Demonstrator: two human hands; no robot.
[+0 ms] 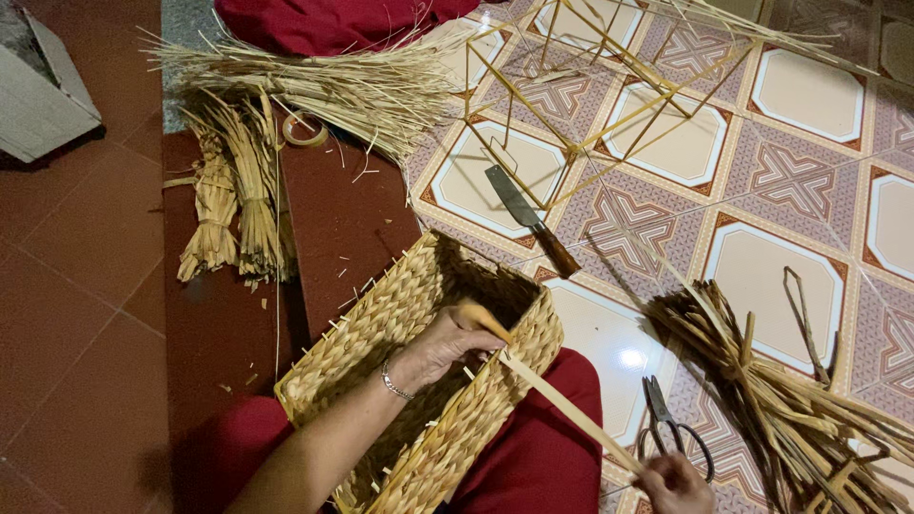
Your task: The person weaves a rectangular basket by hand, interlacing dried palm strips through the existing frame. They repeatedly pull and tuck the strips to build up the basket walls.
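- Two hands work one long, flat, pale straw strip (562,405): the left hand (447,345) is curled over the rim of the rectangular basket of woven tan straw (381,328), fingers closed on the strip's bent upper end, while the right hand (678,481) pinches its free lower end near the bottom edge of the view, fingers closed round it.
- The strip runs taut and straight between the two hands, from the basket rim across the red-clothed lap.
- It looks light and springy, stiff along its length yet likely to crease or split if folded sharply; a hold close to the rim, where it bends, seems the surest.
- The basket lies tilted on the lap, its opening turned up and away, with short cut ends poking from the weave; it looks light but firm.
- Black-handled scissors (671,428) lie on the patterned tile floor just beside the right hand.
- A wooden-handled knife (528,219) lies beyond the basket, under a frame of thin yellow sticks (609,95).
- Bundles of dry straw (238,190) lie at the left; another bundle (790,409) lies at the right.
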